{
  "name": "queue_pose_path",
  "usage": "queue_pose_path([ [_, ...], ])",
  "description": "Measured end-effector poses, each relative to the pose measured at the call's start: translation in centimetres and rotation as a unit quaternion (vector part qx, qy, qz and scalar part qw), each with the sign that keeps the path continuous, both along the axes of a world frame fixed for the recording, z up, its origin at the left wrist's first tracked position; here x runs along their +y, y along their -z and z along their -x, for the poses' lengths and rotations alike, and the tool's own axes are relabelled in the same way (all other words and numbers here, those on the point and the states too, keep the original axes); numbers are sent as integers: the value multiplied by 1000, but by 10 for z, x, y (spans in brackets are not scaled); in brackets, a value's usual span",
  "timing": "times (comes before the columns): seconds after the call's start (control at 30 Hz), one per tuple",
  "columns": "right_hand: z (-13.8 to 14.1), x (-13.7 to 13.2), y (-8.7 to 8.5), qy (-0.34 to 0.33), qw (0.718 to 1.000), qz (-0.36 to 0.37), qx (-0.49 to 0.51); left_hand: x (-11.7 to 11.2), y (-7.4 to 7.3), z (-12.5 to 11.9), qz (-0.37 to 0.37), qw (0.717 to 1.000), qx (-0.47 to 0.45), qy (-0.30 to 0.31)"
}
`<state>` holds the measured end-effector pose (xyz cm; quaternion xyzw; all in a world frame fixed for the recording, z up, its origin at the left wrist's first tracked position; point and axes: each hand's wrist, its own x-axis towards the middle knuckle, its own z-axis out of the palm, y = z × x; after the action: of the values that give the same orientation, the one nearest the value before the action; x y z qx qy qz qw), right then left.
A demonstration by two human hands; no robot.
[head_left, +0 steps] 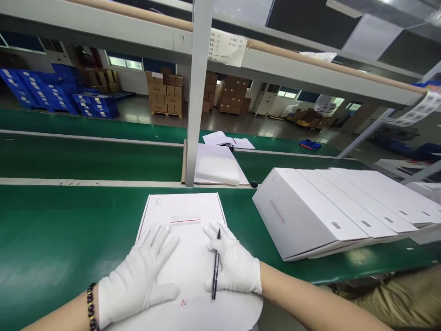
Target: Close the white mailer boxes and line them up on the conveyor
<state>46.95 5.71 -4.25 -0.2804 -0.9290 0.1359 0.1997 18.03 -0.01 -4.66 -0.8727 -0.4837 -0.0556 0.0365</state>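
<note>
A flat white box (184, 216) with a red line and faint print lies on the green bench in front of me. My left hand (141, 276), in a white glove, rests flat on its lid with the fingers spread. A beaded bracelet (91, 305) circles that wrist. My right hand (236, 266), also gloved, lies on the lid beside it and holds a black pen (216, 269) across its fingers, tip pointing away from me.
A row of several white boxes (330, 207) leans stacked on the right of the green bench (62, 239). A grey upright post (198, 92) stands behind the box, with white sheets (217, 165) at its foot. Cardboard cartons (165, 94) and blue crates (51, 92) fill the far floor.
</note>
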Motion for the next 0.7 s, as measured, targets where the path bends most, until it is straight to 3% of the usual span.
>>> queue_pose_path([
  [0.13, 11, 5, -5, -2, 997, -48, -64, 10, -9, -27, 104, 994, 3, -17],
  [0.27, 26, 37, -7, 21, 993, -32, -113, 40, -16, -40, 68, 996, 18, -57],
  [0.47, 40, 87, -9, 72, 993, -25, -93, 93, -21, -38, 21, 997, 9, -68],
  [0.7, 39, 90, -5, 48, 993, -22, -102, 96, -13, -36, 17, 999, -8, -39],
])
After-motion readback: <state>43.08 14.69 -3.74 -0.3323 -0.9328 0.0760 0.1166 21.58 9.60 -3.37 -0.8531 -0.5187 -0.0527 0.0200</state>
